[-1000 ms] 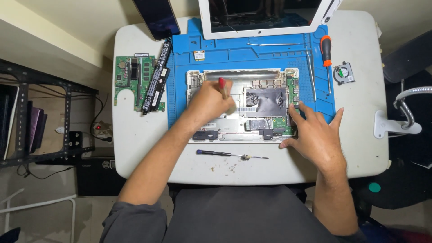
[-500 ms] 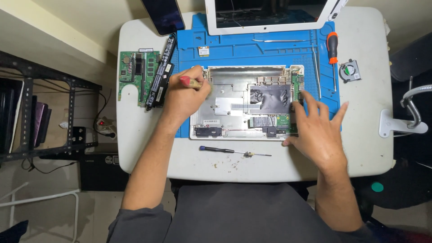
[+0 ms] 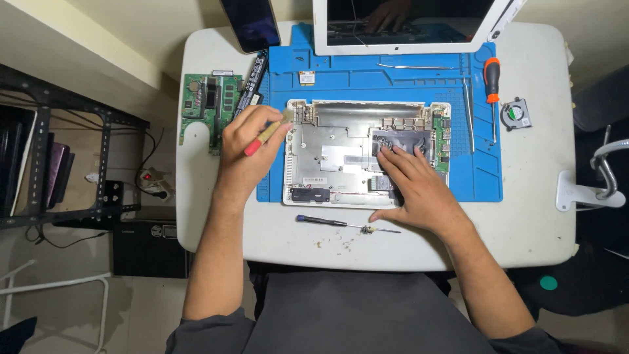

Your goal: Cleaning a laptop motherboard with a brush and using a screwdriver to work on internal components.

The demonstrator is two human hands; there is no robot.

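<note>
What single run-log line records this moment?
left hand: holds small brush at laptop base corner | right hand: flat on base | black screwdriver: on table

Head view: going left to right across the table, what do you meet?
Green circuit board → left hand with brush → open laptop base → right hand → orange screwdriver → small fan.
</note>
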